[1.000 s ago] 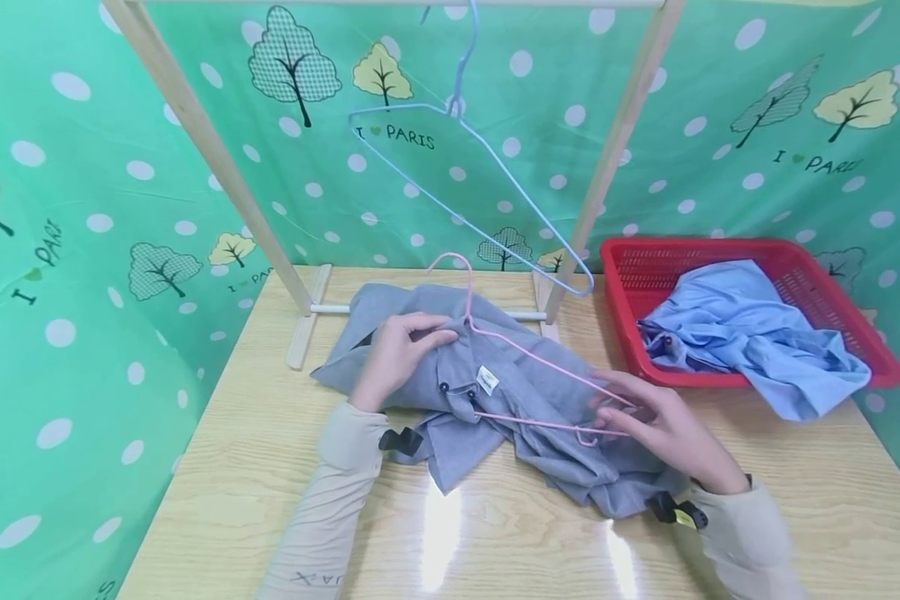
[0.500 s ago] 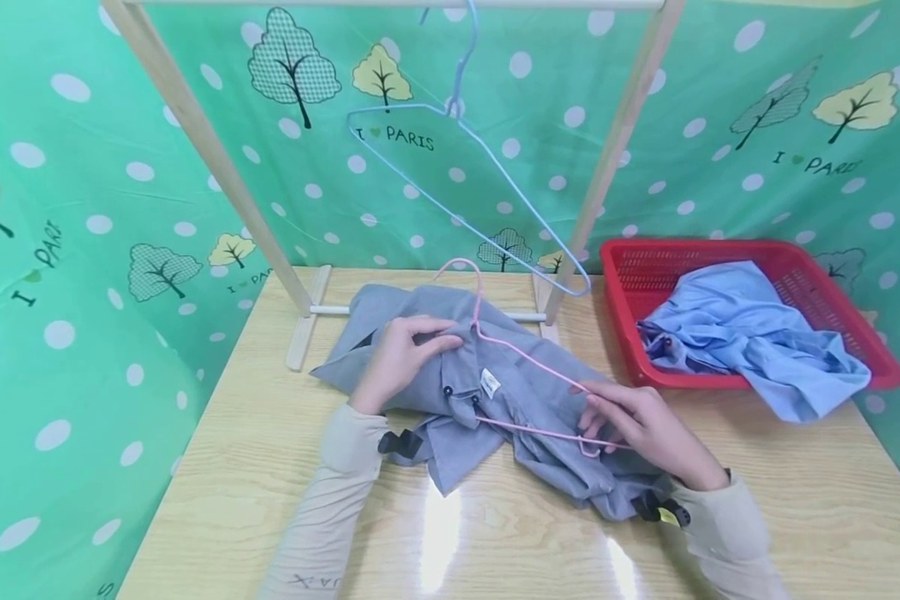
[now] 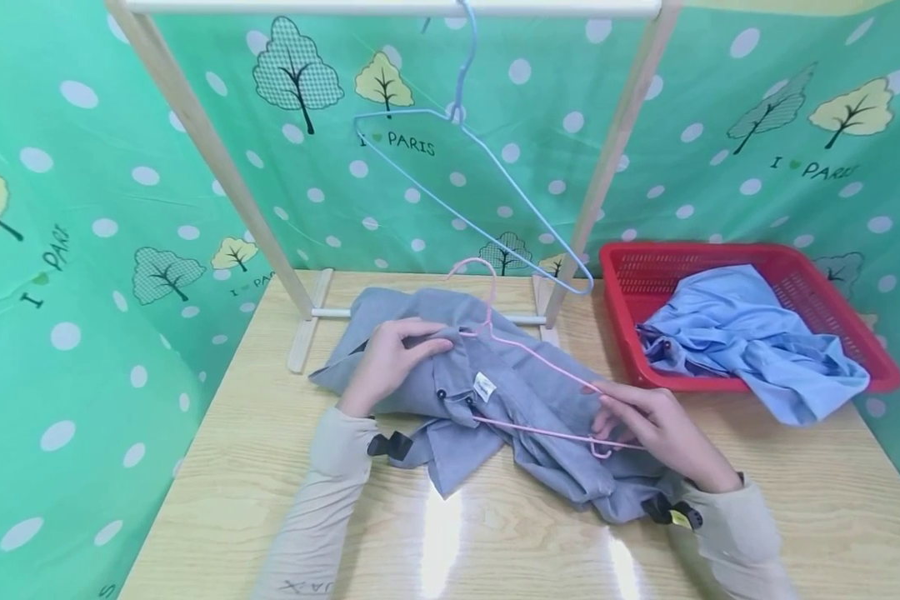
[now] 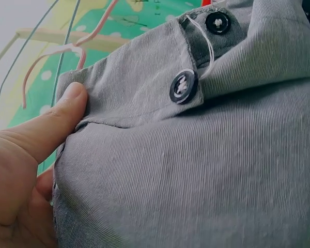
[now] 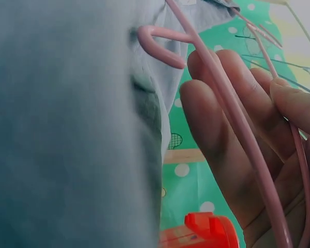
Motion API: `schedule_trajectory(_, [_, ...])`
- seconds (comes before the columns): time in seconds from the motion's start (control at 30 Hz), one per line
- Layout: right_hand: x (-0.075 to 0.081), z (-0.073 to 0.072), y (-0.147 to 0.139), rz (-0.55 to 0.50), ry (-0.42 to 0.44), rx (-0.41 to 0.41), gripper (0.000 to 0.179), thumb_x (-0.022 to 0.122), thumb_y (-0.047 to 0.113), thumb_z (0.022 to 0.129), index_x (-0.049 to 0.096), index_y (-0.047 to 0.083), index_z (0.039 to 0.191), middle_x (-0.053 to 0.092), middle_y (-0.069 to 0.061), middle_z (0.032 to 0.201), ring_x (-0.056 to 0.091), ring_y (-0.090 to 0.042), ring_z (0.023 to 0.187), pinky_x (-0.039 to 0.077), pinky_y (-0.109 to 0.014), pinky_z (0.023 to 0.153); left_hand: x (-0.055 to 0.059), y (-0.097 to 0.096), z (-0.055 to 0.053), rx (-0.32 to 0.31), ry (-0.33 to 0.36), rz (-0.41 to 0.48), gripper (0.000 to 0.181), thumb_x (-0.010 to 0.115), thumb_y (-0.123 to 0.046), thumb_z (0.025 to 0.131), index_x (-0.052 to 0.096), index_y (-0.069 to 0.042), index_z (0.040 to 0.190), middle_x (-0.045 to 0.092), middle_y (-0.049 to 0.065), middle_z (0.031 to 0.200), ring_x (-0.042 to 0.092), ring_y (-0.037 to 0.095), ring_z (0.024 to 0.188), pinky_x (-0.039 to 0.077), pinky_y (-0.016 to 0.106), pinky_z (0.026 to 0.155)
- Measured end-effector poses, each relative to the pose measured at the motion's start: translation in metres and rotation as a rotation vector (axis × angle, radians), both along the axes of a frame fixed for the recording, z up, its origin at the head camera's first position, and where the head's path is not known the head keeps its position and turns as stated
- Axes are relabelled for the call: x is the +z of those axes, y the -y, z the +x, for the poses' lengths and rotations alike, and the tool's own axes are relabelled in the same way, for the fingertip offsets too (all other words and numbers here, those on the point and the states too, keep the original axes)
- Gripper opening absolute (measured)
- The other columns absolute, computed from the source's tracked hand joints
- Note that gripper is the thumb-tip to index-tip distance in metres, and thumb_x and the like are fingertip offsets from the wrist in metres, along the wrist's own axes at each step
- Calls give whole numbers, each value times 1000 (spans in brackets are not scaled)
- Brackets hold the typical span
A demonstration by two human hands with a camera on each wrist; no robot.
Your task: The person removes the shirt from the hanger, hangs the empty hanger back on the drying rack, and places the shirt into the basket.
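A grey button-up shirt [image 3: 397,379] lies crumpled on the table, with dark buttons and a white label near its neck. My left hand [image 3: 390,362] pinches the collar edge between thumb and fingers; the left wrist view shows the thumb [image 4: 67,111] on top of the cloth. A pink wire hanger [image 3: 540,358] slants through the neck, its hook pointing up and its left part covered by cloth. With thumb and forefinger, my right hand [image 3: 656,421] pinches the upper wire near the right end. In the right wrist view the other fingers [image 5: 206,113] lie behind the lower wire [image 5: 237,119].
A blue hanger [image 3: 521,196] hangs from the white bar [image 3: 307,7] of a wooden rack behind the shirt. To the right stands a red basket [image 3: 622,321] with a light blue garment [image 3: 742,325] spilling over its front rim. Polka-dot cloth [image 3: 67,333] walls the left and back.
The pink hanger has shifted right, and a bit of its left shoulder now shows at the collar. My right hand's fingers have moved onto its upper wire. My left hand keeps the collar, moving slightly left.
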State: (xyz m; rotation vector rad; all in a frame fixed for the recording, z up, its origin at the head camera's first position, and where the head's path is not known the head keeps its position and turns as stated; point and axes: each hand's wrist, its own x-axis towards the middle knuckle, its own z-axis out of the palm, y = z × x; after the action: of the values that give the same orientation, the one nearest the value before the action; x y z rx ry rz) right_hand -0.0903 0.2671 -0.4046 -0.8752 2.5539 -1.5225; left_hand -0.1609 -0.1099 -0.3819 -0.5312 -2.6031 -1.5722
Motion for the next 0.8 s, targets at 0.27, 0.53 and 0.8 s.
schedule_trajectory(0.27, [0, 0, -11, -44, 22, 21, 35, 54, -12, 95, 59, -8, 130, 71, -7, 80, 71, -16, 68, 60, -32, 58, -1, 15, 3, 19, 6, -13, 24, 78, -23, 86, 78, -12, 107, 75, 6, 108, 69, 22, 106, 51, 38, 100])
schedule_trajectory(0.53, [0, 9, -38, -59, 38, -21, 38, 52, -16, 94, 57, -8, 131, 71, -7, 80, 71, -14, 69, 60, -31, 55, -3, 18, 4, 11, 32, 12, 25, 79, -22, 85, 78, -11, 107, 75, 7, 108, 68, 22, 107, 50, 37, 102])
schedule_trajectory(0.8, [-2, 17, -56, -67, 14, -53, 40, 49, -18, 94, 55, -10, 133, 72, -8, 79, 71, -14, 68, 59, -31, 53, -7, 23, 2, 18, 59, 48, 25, 79, -18, 85, 77, -7, 107, 74, 11, 109, 68, 25, 107, 50, 38, 102])
